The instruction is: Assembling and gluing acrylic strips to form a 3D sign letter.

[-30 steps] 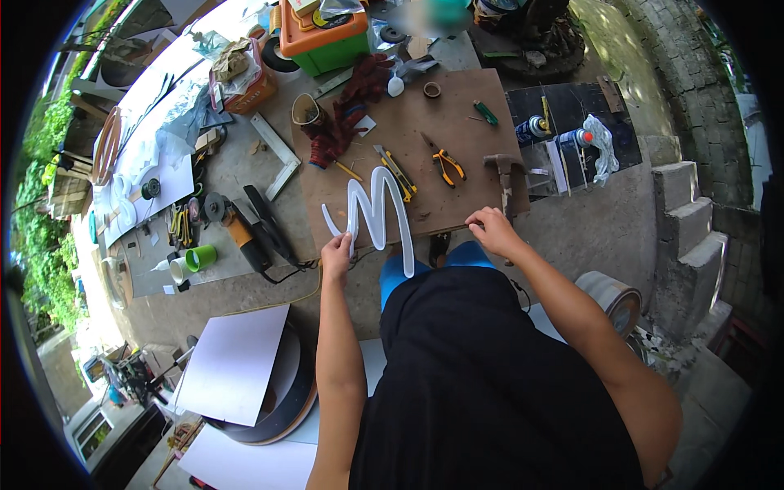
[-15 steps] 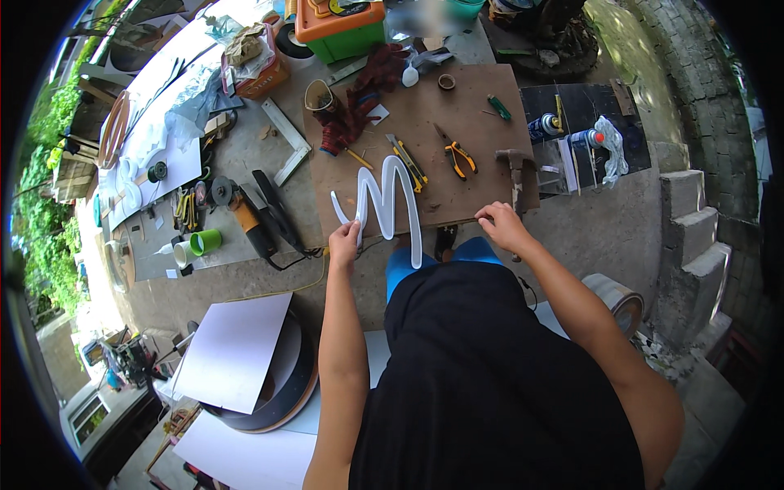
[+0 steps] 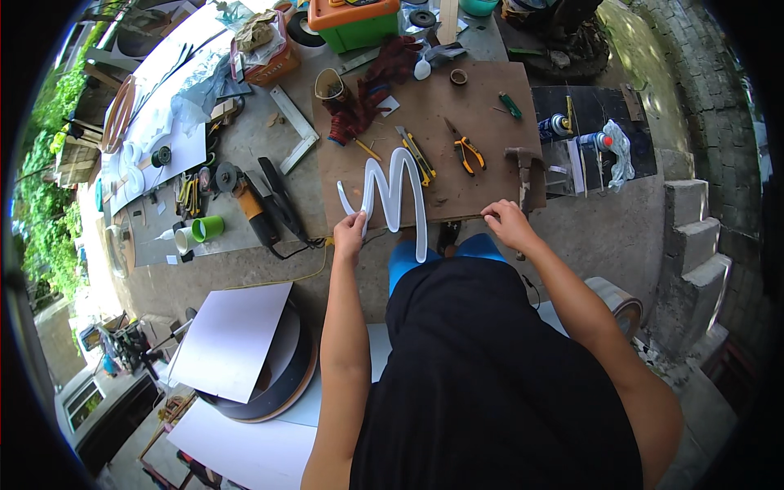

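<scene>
My left hand [image 3: 350, 234] pinches a white letter-shaped piece [image 3: 395, 196] by its lower left part. The piece is a looping, zigzag strip held above the near edge of the brown board [image 3: 483, 86], with its long right leg hanging past that edge. My right hand [image 3: 508, 224] is apart from it, at the board's near edge, fingers curled and pressed together; I cannot make out anything in them. Just beyond that hand lies a hammer [image 3: 523, 155]. A yellow utility knife [image 3: 418, 156] and orange-handled pliers [image 3: 465, 151] lie on the board past the letter piece.
Left of the board are an angle grinder [image 3: 250, 214], a green cup [image 3: 208, 228] and a metal square [image 3: 304, 140]. Dark red gloves [image 3: 353, 118] and an orange-lidded green box [image 3: 355, 28] sit farther back. Spray cans [image 3: 555, 126] stand right; concrete steps [image 3: 690, 220] rise beyond.
The view has shifted slightly, so the table things appear a little farther right and higher. Both hands keep nearly the same pose, the left still holding the letter-shaped piece.
</scene>
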A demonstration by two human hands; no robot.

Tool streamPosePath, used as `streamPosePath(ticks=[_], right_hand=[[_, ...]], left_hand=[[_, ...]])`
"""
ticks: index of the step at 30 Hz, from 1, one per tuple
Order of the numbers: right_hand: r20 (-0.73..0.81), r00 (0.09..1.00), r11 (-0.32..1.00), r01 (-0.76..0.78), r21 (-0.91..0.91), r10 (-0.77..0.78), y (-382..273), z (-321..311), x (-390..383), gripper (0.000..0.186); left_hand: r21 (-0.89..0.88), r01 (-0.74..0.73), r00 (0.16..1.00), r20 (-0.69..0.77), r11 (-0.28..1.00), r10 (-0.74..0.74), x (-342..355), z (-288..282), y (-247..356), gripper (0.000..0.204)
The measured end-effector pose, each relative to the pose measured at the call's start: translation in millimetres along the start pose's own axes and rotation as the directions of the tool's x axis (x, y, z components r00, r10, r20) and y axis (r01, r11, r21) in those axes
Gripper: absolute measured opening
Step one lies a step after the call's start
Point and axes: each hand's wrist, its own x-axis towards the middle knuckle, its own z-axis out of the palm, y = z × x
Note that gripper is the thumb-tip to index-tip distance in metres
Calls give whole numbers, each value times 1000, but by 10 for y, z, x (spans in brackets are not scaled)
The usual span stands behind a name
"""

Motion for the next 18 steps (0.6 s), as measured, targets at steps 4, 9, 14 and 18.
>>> streamPosePath(ticks=[4, 9, 14, 18], right_hand=[[7, 1000, 1000, -7, -12, 7, -5, -3, -4, 18], [5, 1000, 1000, -7, -7, 7, -8, -12, 3, 18], [7, 1000, 1000, -11, -8, 11, 28, 13, 7, 18], [13, 1000, 1000, -19, -8, 19, -2, 3, -7, 18]], left_hand=[[-8, 20, 1000, -8, 1000, -20, -22, 17, 36, 44], [15, -4, 1000, -12, 1000, 4, 2, 2, -11, 43], [19, 21, 1000, -1, 1000, -21, -14, -1, 15, 43], [7, 6, 1000, 10, 1000, -6, 22, 1, -27, 43]])
